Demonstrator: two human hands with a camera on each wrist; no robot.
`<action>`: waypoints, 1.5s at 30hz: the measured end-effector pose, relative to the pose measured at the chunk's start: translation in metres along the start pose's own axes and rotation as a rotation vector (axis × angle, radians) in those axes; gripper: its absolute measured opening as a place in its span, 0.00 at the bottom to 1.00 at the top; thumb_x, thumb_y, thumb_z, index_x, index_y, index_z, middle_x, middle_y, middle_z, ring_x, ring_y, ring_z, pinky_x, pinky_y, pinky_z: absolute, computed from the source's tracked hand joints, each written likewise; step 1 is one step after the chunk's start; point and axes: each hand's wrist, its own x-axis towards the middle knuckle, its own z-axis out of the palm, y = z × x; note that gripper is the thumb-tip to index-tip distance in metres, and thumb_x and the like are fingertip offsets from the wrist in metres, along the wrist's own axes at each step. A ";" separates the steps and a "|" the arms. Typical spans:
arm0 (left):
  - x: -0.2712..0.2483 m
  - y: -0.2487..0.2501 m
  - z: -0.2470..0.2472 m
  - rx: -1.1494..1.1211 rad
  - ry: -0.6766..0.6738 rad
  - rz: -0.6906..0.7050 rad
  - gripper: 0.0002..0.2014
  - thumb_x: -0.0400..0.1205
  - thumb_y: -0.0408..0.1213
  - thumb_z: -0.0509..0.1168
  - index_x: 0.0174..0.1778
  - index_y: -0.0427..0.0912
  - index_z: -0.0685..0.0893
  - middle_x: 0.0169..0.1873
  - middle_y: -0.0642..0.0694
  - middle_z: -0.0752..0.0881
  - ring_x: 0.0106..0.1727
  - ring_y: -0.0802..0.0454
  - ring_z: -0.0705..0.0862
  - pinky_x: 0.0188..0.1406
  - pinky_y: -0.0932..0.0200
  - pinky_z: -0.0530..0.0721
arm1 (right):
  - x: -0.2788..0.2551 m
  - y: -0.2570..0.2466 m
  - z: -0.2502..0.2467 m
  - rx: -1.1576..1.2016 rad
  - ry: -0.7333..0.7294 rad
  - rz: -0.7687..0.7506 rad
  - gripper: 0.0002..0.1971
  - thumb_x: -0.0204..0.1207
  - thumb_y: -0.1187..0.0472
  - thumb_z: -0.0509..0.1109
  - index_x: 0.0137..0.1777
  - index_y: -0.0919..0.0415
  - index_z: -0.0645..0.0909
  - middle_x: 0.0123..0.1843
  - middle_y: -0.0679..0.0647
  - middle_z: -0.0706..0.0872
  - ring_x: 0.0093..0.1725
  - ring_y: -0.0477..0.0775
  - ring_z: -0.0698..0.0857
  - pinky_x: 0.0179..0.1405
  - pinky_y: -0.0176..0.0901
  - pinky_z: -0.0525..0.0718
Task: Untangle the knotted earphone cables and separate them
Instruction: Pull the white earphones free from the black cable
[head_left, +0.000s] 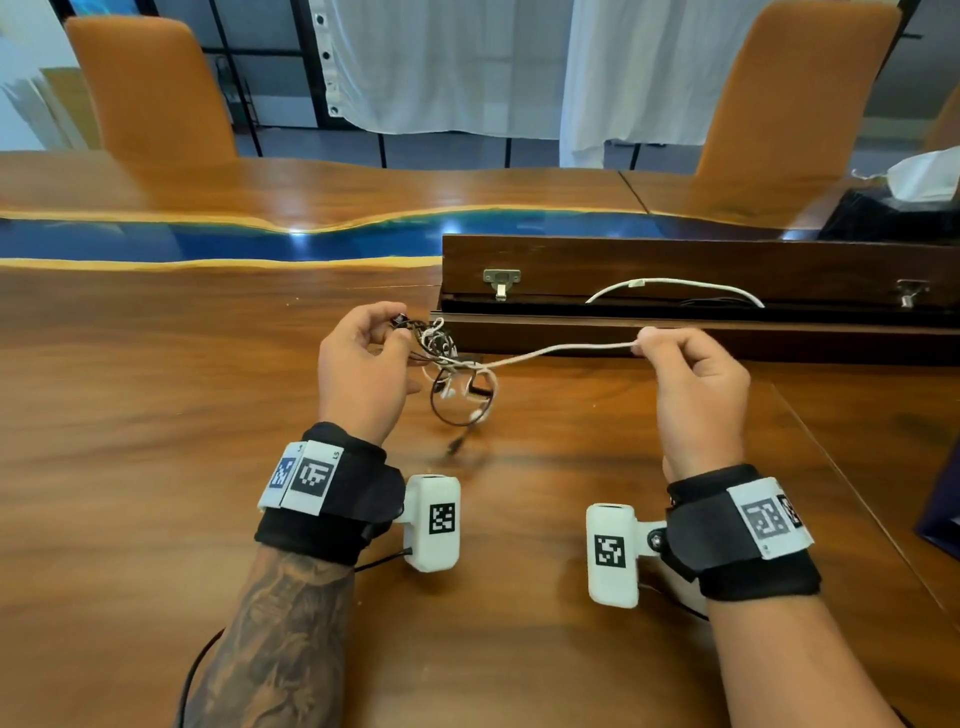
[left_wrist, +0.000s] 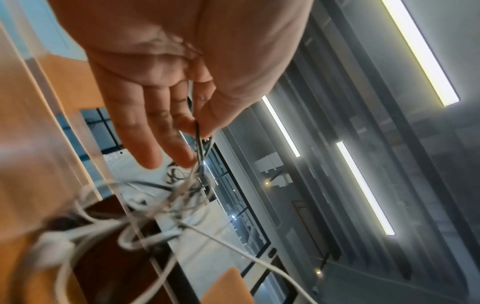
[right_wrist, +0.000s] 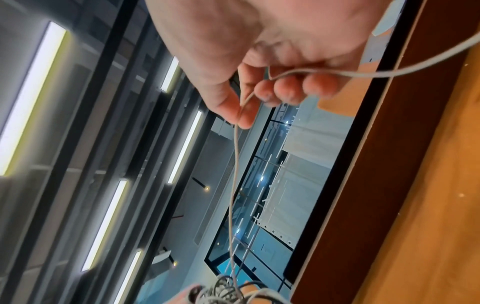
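Note:
A knot of white and black earphone cables (head_left: 441, 353) hangs above the wooden table (head_left: 156, 467), with loops and white earbuds (head_left: 449, 389) dangling under it. My left hand (head_left: 363, 358) pinches the black strands (left_wrist: 197, 133) at the top of the knot between thumb and fingers. My right hand (head_left: 691, 374) pinches a white cable (head_left: 561, 349) that runs taut from the knot to the right. In the right wrist view that white cable (right_wrist: 233, 174) passes between thumb and forefinger down to the tangle (right_wrist: 228, 290). A black plug end (head_left: 456, 444) hangs near the tabletop.
An open dark wooden box (head_left: 675, 270) lies just behind the hands, with another white cable (head_left: 675, 285) inside. Two orange chairs (head_left: 150, 88) stand across the table. A tissue box (head_left: 914, 202) sits at the far right, and a dark object (head_left: 943, 519) at the right edge.

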 end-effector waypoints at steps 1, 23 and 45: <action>-0.002 0.002 0.002 -0.027 -0.035 0.002 0.12 0.86 0.27 0.64 0.56 0.49 0.85 0.48 0.38 0.85 0.46 0.45 0.90 0.31 0.53 0.91 | -0.002 0.000 0.001 -0.023 -0.072 0.003 0.10 0.82 0.61 0.71 0.38 0.55 0.87 0.33 0.42 0.84 0.38 0.38 0.81 0.43 0.32 0.79; -0.033 0.028 0.029 -0.713 -0.501 -0.189 0.14 0.89 0.28 0.55 0.69 0.41 0.76 0.37 0.50 0.87 0.43 0.51 0.86 0.41 0.51 0.90 | -0.027 -0.002 0.024 -0.085 -0.718 -0.033 0.21 0.77 0.71 0.74 0.62 0.44 0.84 0.52 0.48 0.88 0.47 0.52 0.85 0.47 0.37 0.84; -0.043 0.020 0.036 0.209 -0.479 0.244 0.10 0.79 0.33 0.74 0.53 0.50 0.86 0.55 0.57 0.86 0.61 0.60 0.83 0.56 0.48 0.89 | -0.023 -0.006 0.023 0.038 -0.488 0.112 0.09 0.86 0.59 0.68 0.52 0.52 0.91 0.46 0.53 0.94 0.45 0.54 0.93 0.43 0.46 0.91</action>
